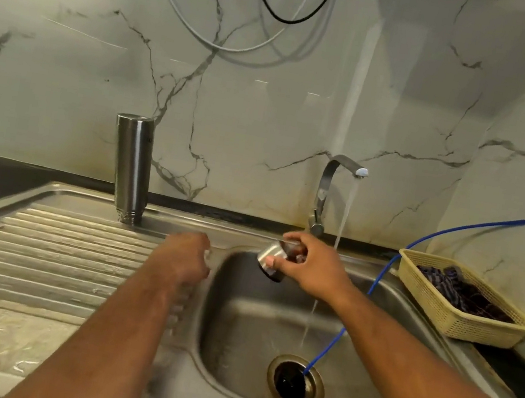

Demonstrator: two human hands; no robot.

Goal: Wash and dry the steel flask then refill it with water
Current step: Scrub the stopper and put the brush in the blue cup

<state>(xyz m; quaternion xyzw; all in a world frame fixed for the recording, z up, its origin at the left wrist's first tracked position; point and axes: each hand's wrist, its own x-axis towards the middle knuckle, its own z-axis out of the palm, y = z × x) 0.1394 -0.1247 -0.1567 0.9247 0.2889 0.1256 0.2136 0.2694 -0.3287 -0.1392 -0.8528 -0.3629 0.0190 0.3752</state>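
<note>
While gripped (right hand [311, 269]), cap [268, 252] sits tilted.

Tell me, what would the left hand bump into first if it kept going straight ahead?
Probably the sink's back rim, between the upturned flask and the tap; then the wall. Depth is hard to judge.

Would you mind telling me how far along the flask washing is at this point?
The flask stands upside down on the drainboard, seemingly washed and draining. The right hand holds its cap over the sink beside the running water. The left hand is blurred near the sink's rim. Drying and refilling are left.
</note>
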